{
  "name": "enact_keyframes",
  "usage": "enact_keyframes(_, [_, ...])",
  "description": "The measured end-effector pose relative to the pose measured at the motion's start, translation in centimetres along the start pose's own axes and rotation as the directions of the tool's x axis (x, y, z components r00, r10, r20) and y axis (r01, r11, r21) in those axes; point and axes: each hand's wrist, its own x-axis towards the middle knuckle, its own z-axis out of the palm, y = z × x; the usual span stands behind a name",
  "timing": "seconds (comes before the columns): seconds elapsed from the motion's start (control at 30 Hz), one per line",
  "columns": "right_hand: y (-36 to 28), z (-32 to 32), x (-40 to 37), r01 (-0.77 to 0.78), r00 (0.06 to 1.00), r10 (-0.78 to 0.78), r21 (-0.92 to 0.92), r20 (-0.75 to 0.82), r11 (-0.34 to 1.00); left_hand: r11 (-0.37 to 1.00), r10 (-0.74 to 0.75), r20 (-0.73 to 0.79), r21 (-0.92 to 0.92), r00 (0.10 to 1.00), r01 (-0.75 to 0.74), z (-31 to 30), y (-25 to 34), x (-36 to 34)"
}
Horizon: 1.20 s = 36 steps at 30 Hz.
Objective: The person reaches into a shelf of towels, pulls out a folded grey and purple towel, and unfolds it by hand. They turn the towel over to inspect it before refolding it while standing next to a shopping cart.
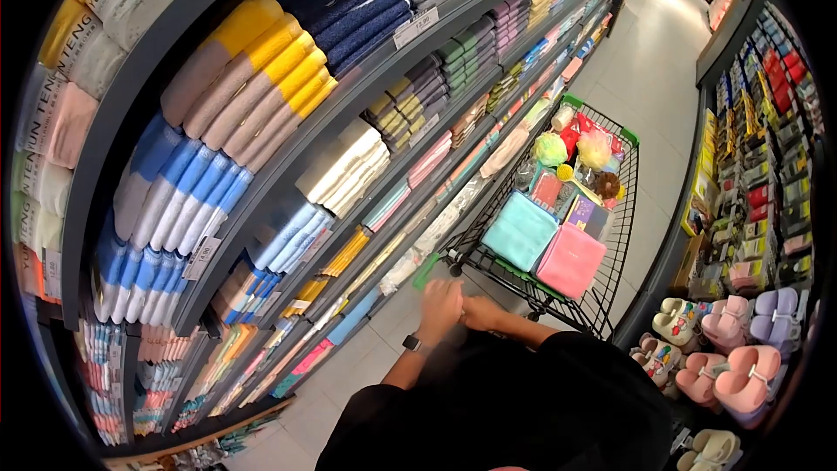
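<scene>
L fingers (448, 290) & R fingers (473, 305) curled nr cart handle (425, 272), grip unclr.

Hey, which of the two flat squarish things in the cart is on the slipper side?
The pink one, lying toward the slippers; the light blue one beside it lies toward the towel shelves.

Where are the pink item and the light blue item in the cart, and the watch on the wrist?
Pink item (572, 260): head view, middle of its upper face.
Light blue item (520, 232): head view, middle of its upper face.
Watch (411, 343): head view, on its dark face.
</scene>
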Motion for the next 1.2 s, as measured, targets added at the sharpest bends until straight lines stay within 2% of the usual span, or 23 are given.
enact_keyframes(0.27, [-0.7, -0.9, -0.7, 0.043, 0.999, -0.041, 0.075, -0.029, 0.996, 0.998, -0.046, -0.014, 0.043, 0.999, 0.046, 0.3, 0.7, -0.4])
enact_keyframes(0.43, [-0.9, -0.5, -0.5, 0.039, 0.999, -0.04, -0.038, -0.032, 0.999, 0.999, -0.003, -0.035, 0.049, 0.999, 0.004, -0.1, 0.3, -0.5])
enact_keyframes(0.53, [-2.4, -1.3, -1.0, -0.01, 0.998, 0.007, -0.039, -0.062, 0.999, 0.999, 0.016, -0.086, 0.03, 0.996, -0.013, -0.3, 0.2, -0.4])
enact_keyframes(0.67, [-3.3, -1.4, -0.8, 0.038, 0.997, -0.041, -0.036, -0.065, 0.999, 1.0, 0.025, -0.098, 0.015, 0.995, -0.024, -1.0, -0.1, -0.8])
enact_keyframes(0.73, [-3.5, -1.3, -0.4, -0.014, 0.999, 0.01, -0.107, -0.035, 0.994, 0.999, 0.051, -0.116, 0.015, 0.992, -0.049, -1.2, -0.3, -0.9])
enact_keyframes(0.87, [-2.4, 0.2, -0.3, 0.009, 0.997, -0.022, -0.175, -0.072, 0.985, 0.998, 0.065, -0.102, 0.013, 0.993, -0.064, -1.5, -0.6, -1.5])
enact_keyframes(0.97, [-3.0, 0.7, -1.0, -0.009, 0.99, -0.017, -0.185, -0.137, 0.983, 0.996, 0.083, -0.089, 0.023, 0.993, -0.081, -1.2, -0.9, -2.1])
enact_keyframes(1.03, [-3.9, 1.2, -2.3, -0.148, 0.957, 0.087, -0.211, -0.275, 0.966, 0.995, 0.101, -0.095, 0.019, 0.99, -0.1, -1.3, -0.6, -2.5])
enact_keyframes(1.2, [-4.8, 2.6, -6.7, -0.238, 0.911, 0.124, -0.255, -0.393, 0.937, 0.989, 0.148, -0.128, 0.029, 0.981, -0.145, -1.6, 0.7, -4.0])
